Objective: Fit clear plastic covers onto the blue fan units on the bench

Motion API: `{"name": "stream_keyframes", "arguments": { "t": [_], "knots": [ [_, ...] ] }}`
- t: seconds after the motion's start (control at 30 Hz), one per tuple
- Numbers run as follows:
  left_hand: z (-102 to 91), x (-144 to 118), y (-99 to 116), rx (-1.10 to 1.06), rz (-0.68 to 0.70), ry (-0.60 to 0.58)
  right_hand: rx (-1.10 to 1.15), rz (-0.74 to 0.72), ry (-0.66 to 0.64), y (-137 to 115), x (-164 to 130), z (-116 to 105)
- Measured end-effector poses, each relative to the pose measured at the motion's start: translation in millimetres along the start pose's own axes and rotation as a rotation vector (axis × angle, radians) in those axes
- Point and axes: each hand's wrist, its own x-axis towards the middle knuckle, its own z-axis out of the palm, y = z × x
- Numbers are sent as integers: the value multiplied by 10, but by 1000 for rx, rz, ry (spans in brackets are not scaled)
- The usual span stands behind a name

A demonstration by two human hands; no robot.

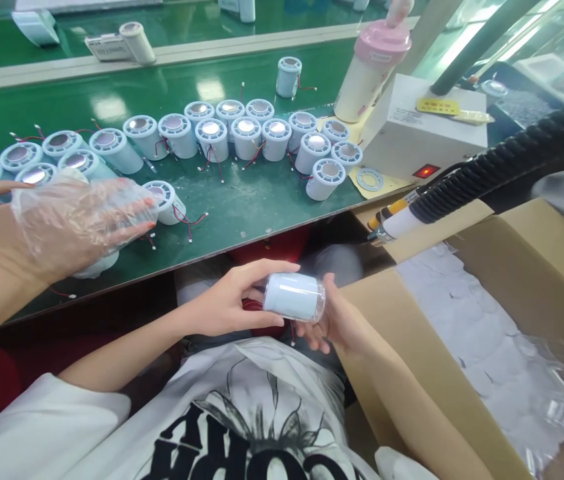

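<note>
My left hand grips a light blue cylinder held on its side above my lap, thumb and fingers on either side of one end. A clear plastic cover fits over its right end. Close to that end is my right hand, its thumb raised and fingers apart below; whether it touches the cover I cannot tell. Many similar light blue cylinders with round metal centres and thin red and black leads stand on the green bench ahead.
At left, another person's gloved hand reaches among the cylinders. A white box with a lit red switch and a pink-lidded bottle stand at the right. A black ribbed hose crosses above an open carton beside me.
</note>
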Motion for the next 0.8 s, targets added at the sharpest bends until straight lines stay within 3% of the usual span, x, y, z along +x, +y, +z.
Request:
{"name": "stream_keyframes", "arguments": {
  "t": [0.13,0.2,0.23,0.3,0.47,0.63,0.8],
  "knots": [
    [29,0,46,-115,-93,13,-538,-759,171,66,-108,-65],
    [34,13,43,-165,-120,5,-867,-981,194,54,-170,-93],
    [34,22,38,-174,-129,-5,-955,-1014,194,43,-195,-102],
    [32,42,27,-148,-115,-23,-899,-952,186,25,-229,-107],
    [35,68,16,-119,-18,-69,-357,-561,185,20,-264,-61],
    [70,52,-5,-264,-131,-132,-396,-433,244,28,-333,-67],
    [76,77,-45,-267,-141,-133,-304,-348,217,23,-350,-107]
  ]
}}
